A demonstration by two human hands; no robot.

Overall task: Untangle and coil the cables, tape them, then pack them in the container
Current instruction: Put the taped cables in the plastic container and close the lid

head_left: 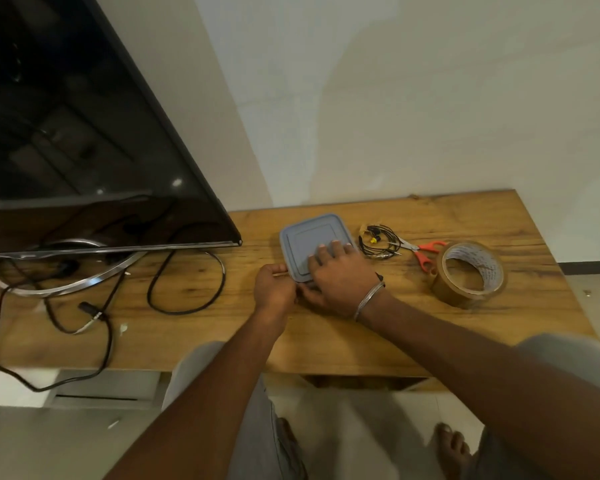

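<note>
Two hands on the container (307,233), a square, round-cornered, lidded box of grey-blue plastic, on the grained wooden table (395,334). Left hand (274,287): fingers curled, gripping its near-left corner. Right hand (340,275): fingers straight, flat on its smooth top. Thin black cables (376,242), coiled, lie just right of it, beside red-handled scissors (425,251). Glossy brown tape roll (471,275); core print unreadable.

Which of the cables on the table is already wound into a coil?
The thin cable with the yellow plug, between the container and the scissors. The thick black cable by the TV lies in loose loops.
</note>
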